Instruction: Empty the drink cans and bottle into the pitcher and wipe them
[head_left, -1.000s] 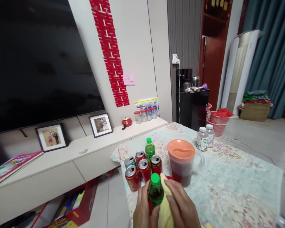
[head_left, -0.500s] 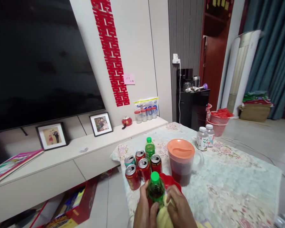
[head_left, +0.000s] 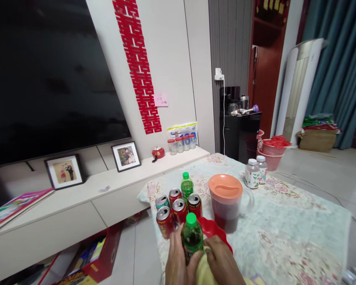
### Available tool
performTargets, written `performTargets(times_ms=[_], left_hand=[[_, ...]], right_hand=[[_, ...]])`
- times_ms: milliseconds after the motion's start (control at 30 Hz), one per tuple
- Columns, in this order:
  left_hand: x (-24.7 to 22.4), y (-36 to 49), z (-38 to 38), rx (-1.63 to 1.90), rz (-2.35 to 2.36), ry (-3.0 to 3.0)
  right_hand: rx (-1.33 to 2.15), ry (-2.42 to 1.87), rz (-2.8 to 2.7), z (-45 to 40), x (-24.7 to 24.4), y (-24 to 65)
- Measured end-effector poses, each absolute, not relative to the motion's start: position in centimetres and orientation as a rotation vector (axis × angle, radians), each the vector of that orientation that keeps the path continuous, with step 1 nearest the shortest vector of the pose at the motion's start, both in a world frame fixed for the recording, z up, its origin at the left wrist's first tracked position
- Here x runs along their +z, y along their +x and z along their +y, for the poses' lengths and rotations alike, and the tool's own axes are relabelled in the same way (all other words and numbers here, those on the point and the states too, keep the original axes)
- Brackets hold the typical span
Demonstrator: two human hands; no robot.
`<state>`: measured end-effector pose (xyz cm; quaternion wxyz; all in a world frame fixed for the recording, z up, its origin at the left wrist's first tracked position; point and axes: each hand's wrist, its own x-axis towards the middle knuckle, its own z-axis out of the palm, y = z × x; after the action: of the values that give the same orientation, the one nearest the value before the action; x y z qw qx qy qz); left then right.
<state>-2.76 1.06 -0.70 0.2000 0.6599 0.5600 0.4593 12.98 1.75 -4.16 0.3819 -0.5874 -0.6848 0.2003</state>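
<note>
A green plastic bottle with a green cap stands upright at the near edge of the table, gripped from its left side by my left hand. In my right hand is a pale yellow cloth, pressed against the bottle's right side. Behind the bottle a red scalloped dish is partly hidden by my hands. Several drink cans with opened tops cluster just past my left hand, and a second green bottle stands behind them.
A pitcher with an orange lid holds dark liquid beyond the dish. Two white-capped jars stand farther right on the flowered tablecloth. Left of the table runs a low white cabinet with framed photos, above an open red box.
The bottle has shifted slightly left and turned a little in my left hand. My right hand has slid lower with the cloth, and more of the red dish shows.
</note>
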Motion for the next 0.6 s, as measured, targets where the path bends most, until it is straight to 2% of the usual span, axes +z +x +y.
performTargets(times_ms=[100, 300, 467, 600], left_hand=[[0.2, -2.6, 0.7, 1.303, 1.509, 1.777], [1.7, -2.7, 0.1, 1.178, 1.564, 1.683], [2.3, -3.2, -0.1, 1.045, 1.603, 1.682], [2.1, -3.9, -0.1, 1.057, 1.546, 1.76]], right_hand=[[0.517, -1.34, -1.653, 1.3, -2.1, 13.6], [0.156, -1.073, -1.629, -0.1, 1.8, 13.7], [0.026, -1.053, -1.684, 0.1, 0.4, 12.8], [0.15, -1.186, -1.678, 0.9, -1.8, 12.7]])
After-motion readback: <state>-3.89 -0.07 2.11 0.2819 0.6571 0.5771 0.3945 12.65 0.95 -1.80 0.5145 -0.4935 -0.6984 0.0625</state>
